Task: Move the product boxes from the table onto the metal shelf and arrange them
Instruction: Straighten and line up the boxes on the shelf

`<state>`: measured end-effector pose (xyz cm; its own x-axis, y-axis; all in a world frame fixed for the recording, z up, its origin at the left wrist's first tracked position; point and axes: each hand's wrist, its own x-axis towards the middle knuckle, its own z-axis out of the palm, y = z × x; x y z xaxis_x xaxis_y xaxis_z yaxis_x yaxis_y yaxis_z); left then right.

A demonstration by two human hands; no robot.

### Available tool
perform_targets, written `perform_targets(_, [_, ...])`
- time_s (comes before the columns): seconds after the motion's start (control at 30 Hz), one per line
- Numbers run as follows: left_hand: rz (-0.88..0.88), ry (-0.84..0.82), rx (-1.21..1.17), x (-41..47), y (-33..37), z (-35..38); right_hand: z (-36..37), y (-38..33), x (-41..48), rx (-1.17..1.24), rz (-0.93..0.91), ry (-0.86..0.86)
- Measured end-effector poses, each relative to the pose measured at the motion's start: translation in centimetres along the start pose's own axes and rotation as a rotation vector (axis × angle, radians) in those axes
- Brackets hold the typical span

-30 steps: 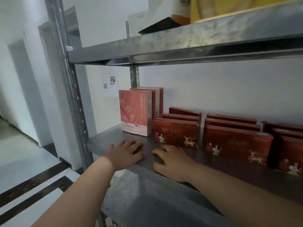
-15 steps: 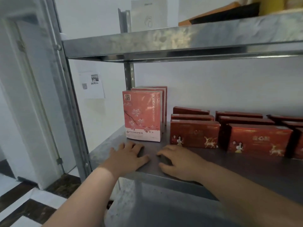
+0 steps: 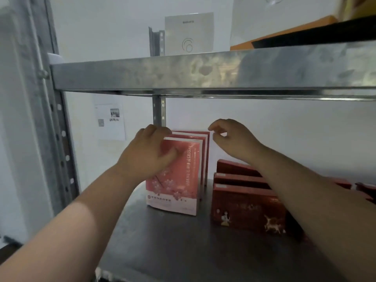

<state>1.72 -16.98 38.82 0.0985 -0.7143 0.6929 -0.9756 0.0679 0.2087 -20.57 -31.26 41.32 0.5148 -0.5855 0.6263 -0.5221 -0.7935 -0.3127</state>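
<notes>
Three tall pink product boxes (image 3: pixel 175 188) stand upright, one behind another, at the left end of the metal shelf (image 3: pixel 183 245). My left hand (image 3: pixel 146 153) grips the top left of the front pink box, fingers over its top edge and thumb across its face. My right hand (image 3: pixel 232 139) hovers by the top right corner of the rear pink box, fingers loosely curled and holding nothing. To the right, low dark red boxes (image 3: pixel 244 208) with gold figures stand in rows, partly hidden behind my right forearm.
The upper shelf board (image 3: pixel 203 70) hangs close above my hands. On it stand a white box (image 3: pixel 189 33) and an orange and black item (image 3: pixel 295 31). A perforated steel post (image 3: pixel 61 139) bounds the left side. A paper notice (image 3: pixel 109 119) hangs on the wall behind.
Both hands have lifted off the shelf surface and risen to the tops of the pink boxes. The left hand now grips the front pink box. My view has moved closer and upward.
</notes>
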Motion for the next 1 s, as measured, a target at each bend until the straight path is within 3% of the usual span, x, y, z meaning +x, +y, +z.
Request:
perform_targets(0.2, [-0.021, -0.169, 0.136, 4.2, 0.4, 0.2, 1.6, 3.7, 7.1, 0.002, 0.15, -0.204])
perform_targets(0.33, [-0.046, -0.351, 0.1, 6.0, -0.2, 0.8, 2.2, 4.9, 8.9, 0.153, 0.259, -0.257])
perform_targets(0.43, [0.025, -0.387, 0.118, 6.2, 0.0, 1.1, 2.9, 5.6, 9.2, 0.246, 0.289, -0.299])
perform_targets(0.63, [0.083, -0.394, 0.114, 5.8, -0.7, 0.8, 3.9, 6.1, 8.8, 0.4, 0.299, -0.176])
perform_targets(1.0, [0.094, -0.41, 0.138, 5.8, -1.1, 1.0, 4.6, 4.9, 9.2, 0.222, 0.313, -0.059])
